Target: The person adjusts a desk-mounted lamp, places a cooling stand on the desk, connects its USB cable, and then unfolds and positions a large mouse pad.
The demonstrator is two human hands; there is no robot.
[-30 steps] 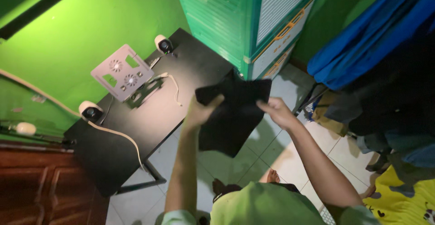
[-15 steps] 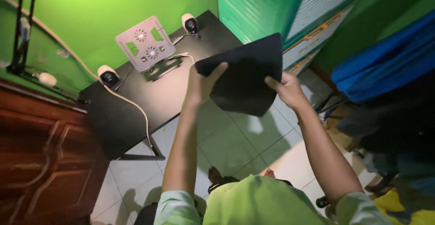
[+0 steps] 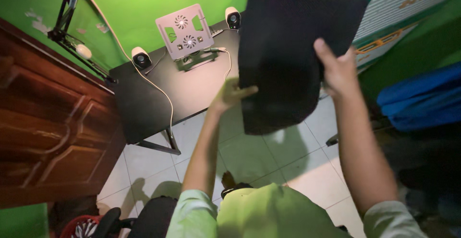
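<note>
Single head-worn camera looks steeply down from above the person's chest, near the raised hands. The view faces the desk [image 3: 144,94] against the green wall [image 3: 129,7]; tiled floor [image 3: 269,156] lies below.

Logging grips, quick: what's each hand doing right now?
Left hand: closed on the black mat's edge.
Right hand: closed on the mat's other side.
</note>
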